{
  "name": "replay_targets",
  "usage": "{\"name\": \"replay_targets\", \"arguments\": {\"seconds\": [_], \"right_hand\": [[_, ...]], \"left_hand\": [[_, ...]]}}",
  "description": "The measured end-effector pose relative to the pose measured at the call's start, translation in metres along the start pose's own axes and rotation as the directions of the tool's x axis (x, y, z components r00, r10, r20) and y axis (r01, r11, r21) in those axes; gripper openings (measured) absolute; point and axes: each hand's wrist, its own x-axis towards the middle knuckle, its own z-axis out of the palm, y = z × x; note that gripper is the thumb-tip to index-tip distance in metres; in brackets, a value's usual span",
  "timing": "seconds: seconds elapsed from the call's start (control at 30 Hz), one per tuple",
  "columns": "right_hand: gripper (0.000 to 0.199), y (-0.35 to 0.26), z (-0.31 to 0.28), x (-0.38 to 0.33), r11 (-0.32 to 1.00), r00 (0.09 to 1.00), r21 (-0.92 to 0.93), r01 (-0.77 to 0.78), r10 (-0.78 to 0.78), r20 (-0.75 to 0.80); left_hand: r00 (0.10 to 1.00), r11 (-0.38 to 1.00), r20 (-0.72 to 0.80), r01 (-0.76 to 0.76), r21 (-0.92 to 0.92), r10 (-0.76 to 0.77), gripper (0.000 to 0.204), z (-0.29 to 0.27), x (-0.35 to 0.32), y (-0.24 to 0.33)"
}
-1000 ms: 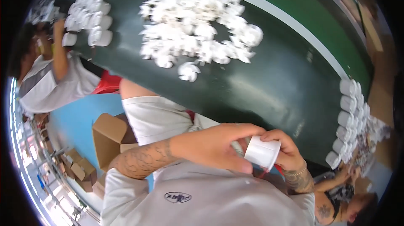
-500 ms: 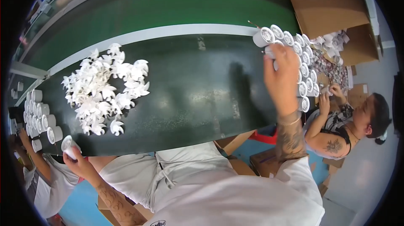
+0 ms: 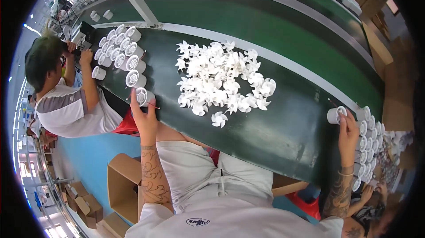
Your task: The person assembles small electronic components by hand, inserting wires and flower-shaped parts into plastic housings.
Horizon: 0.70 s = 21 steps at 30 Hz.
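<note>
The dark green conveyor belt (image 3: 283, 118) is carrying everything, with a heap of white fan impellers (image 3: 223, 81) lying near its middle. Along its left near edge a cluster of white round housings (image 3: 119, 52) is lying on its sides, and another row of housings (image 3: 367, 140) is crowding the right near edge. The left hand (image 3: 144, 116) is closing its fingers on one white housing (image 3: 142, 96) at the left near edge, beside that cluster. The right hand (image 3: 348, 131) is gripping another housing (image 3: 335, 115) at the right end. Judging by this, finished pieces are being set down left while a fresh one is being picked up right; next calls for a clean lift.
</note>
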Motion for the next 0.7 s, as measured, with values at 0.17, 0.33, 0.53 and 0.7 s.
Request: {"name": "replay_targets", "arguments": {"seconds": [0.17, 0.33, 0.53, 0.7], "right_hand": [[0.040, 0.016, -0.005, 0.027, 0.794, 0.827, 0.297, -0.531, 0.409, 0.385], [0.040, -0.029, -0.028, 0.051, 0.721, 0.567, 0.179, -0.670, 0.342, 0.749], [0.043, -0.030, -0.033, 0.047, 0.711, 0.388, 0.105, -0.695, 0.249, 0.887], [0.043, -0.035, -0.030, 0.047, 0.501, 0.234, 0.046, -0.864, 0.319, 0.918]], "left_hand": [[0.993, 0.832, -0.088, -0.013, 0.554, 0.074, 0.065, -0.006, 0.024, 0.024], [0.944, 0.903, 0.153, -0.324, 0.283, 0.291, 0.043, -0.003, -0.050, 0.118], [0.804, 0.906, 0.452, -0.423, -0.022, 0.387, 0.032, 0.039, -0.080, 0.146], [0.742, 0.913, 0.568, -0.406, -0.039, 0.354, 0.037, 0.034, -0.078, 0.144]]}}
